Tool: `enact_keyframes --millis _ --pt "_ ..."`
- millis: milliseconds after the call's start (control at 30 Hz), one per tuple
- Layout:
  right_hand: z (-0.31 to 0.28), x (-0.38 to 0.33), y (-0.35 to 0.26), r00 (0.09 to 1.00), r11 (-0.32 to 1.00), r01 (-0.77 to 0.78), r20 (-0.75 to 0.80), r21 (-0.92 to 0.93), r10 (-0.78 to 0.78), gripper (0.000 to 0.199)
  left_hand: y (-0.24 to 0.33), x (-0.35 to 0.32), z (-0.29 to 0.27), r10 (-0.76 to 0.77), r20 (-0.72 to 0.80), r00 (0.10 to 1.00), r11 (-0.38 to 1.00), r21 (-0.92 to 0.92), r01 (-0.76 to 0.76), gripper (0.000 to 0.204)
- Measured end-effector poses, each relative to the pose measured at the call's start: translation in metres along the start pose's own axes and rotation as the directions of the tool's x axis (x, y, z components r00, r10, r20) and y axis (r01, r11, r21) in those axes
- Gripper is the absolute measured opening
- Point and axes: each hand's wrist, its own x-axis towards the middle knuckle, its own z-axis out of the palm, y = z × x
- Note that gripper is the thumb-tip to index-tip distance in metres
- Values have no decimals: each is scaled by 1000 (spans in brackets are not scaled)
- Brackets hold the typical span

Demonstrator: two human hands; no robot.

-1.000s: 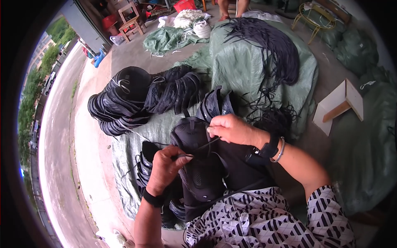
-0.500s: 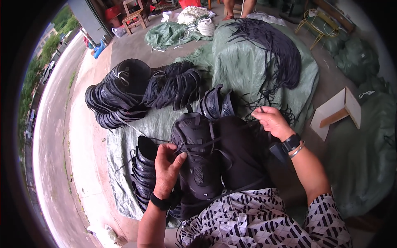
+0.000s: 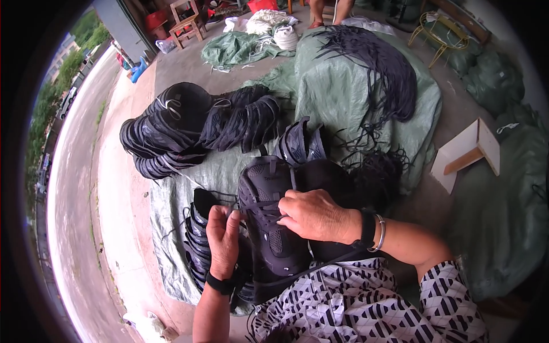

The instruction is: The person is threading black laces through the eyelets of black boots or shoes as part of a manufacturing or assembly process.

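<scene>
A black shoe upper (image 3: pixel 275 243) lies across my lap, toe end toward me, with dark lace crossing its middle. My left hand (image 3: pixel 223 237) is at the upper's left edge, thumb and forefinger pinched on the dark shoelace. Over the right side of the lacing, my right hand (image 3: pixel 314 214) is closed, its fingertips pinching lace close to the eyelets; the fingers partly hide that lace. A row of nested dark uppers (image 3: pixel 197 243) stands just left of my left hand.
Bundled shoe uppers (image 3: pixel 166 128) lie ahead on green sheeting (image 3: pixel 171 200). A heap of dark laces (image 3: pixel 394 80) drapes over a covered mound. A white board piece (image 3: pixel 472 146) stands at right. Another person's legs (image 3: pixel 331 11), a wooden chair (image 3: pixel 186 26) and a yellow-framed stool (image 3: pixel 437 37) are farther off.
My right hand has come in from the far right, where it held a lace stretched out, to the middle of the upper. My left hand has shifted slightly left.
</scene>
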Motion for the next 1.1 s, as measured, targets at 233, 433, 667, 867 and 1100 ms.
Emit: enact_keyframes --millis 233,433,667,867,1100 --pt "-38 10 16 822 739 -455 553 496 135 12 38 22 -31 -224 -81 971 872 -461 163 4" --pt "-32 -6 55 892 541 -393 451 743 28 19 29 61 -122 -190 -306 933 891 -452 34 13" --pt "-40 7 33 930 349 -309 206 885 303 17 34 65 -196 -84 -490 867 904 -405 -141 30" --pt "-26 -7 33 958 890 -155 -155 428 241 19 37 41 -176 -192 -280 941 962 -242 125 22" --pt "-51 -50 44 917 722 -399 246 566 314 8 -25 15 -197 -195 -393 898 977 -2 211 33"
